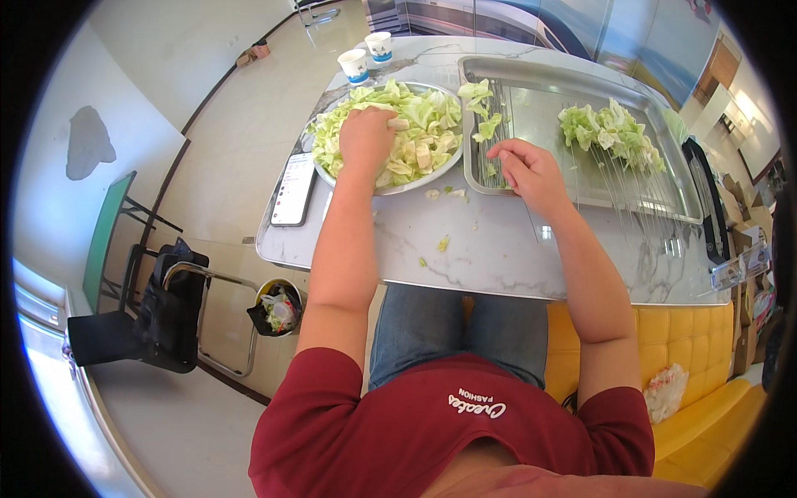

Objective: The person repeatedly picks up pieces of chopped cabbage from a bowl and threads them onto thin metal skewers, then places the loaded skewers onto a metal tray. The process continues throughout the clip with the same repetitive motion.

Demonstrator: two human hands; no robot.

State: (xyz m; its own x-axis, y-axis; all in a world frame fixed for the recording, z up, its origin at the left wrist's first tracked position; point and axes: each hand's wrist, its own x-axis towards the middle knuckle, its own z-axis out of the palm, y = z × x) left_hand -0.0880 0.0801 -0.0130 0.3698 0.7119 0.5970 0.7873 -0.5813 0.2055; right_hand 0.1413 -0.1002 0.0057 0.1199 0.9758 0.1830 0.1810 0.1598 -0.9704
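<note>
My left hand reaches into a round metal bowl heaped with cut cabbage leaves. Its fingertips touch the pieces; whether they grip one is hidden. Over the left side of a rectangular metal tray, my right hand has its fingers curled around a thin skewer, which points down toward me. Beneath that hand lies a bundle of bare skewers, with several loose cabbage pieces on top. Skewers threaded with cabbage rest at the tray's right, their bare ends over the near rim.
A phone with a lit screen lies left of the bowl. Two paper cups stand behind it. Cabbage scraps dot the marble-patterned table. A waste bin and a folding chair are on the floor at left.
</note>
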